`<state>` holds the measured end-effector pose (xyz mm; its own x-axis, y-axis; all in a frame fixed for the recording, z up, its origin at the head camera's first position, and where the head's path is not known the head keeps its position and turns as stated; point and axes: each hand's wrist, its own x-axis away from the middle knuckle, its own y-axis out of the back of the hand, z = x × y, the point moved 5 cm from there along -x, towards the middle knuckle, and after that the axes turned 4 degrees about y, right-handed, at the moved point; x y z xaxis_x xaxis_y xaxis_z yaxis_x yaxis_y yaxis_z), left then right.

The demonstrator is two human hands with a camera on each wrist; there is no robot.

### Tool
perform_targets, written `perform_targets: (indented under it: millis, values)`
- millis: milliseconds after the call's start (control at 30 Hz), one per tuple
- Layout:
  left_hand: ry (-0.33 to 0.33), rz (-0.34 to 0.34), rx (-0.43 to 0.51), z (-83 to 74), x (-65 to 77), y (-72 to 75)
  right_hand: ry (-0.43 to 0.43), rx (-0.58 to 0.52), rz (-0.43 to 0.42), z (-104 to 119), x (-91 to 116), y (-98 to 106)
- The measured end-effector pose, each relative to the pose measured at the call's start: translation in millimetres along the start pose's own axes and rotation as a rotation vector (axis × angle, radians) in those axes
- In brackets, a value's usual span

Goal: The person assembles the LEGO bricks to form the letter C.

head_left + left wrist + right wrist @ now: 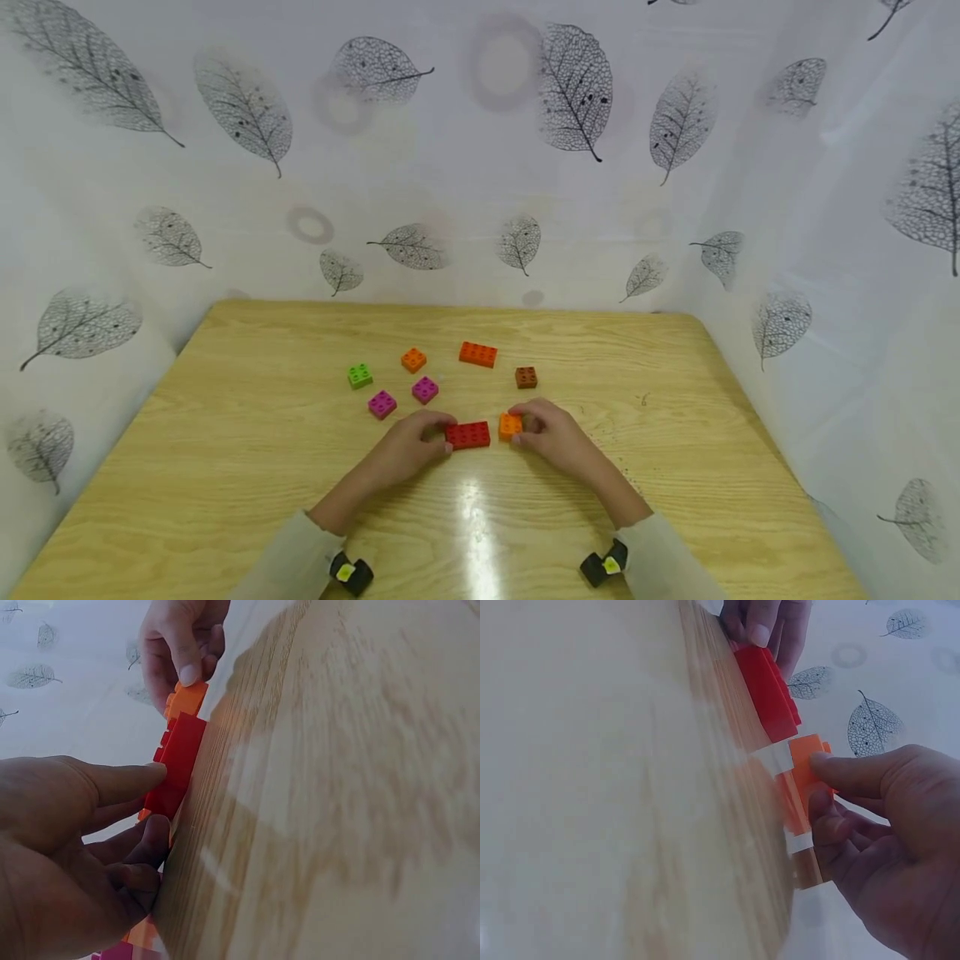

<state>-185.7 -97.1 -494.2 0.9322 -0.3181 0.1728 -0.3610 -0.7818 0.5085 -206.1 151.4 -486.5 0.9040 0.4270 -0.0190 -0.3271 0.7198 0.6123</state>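
My left hand (pixel 408 447) grips the left end of a long red building brick (pixel 468 435), thumb on the near side and fingers at the far side. To its right, my right hand (pixel 557 439) pinches a square light-orange brick (pixel 510 427) between thumb and fingers. A small gap separates the two bricks in the head view, and both have their studs facing up. The right wrist view shows the red brick (pixel 768 694) just beyond the orange brick (pixel 807 772). From the left wrist, the red brick (pixel 177 761) partly overlaps the orange one (pixel 187 699).
Farther back on the wooden table (pixel 637 367) lie a long orange-red brick (pixel 478 354), a brown brick (pixel 527 377), an orange brick (pixel 413 360), a green brick (pixel 360 376) and two magenta bricks, one nearer (pixel 382 404) and one farther right (pixel 425 390). Leaf-patterned curtains (pixel 450 183) border the table.
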Motion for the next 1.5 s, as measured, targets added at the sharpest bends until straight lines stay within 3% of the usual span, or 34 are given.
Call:
perform_targets:
  millis: [533,900,1500]
  values:
    - [-0.012,0.040,-0.066,-4.0,2.1,-5.0,0.086,-0.053,0.032,16,12,-5]
    - [-0.004,0.020,-0.100,-8.1,2.7,-8.4,0.164,0.000,0.038,24,12,-10]
    - [-0.018,0.018,-0.108,-6.6,1.8,-8.9,0.197,0.054,0.040,33,13,-14]
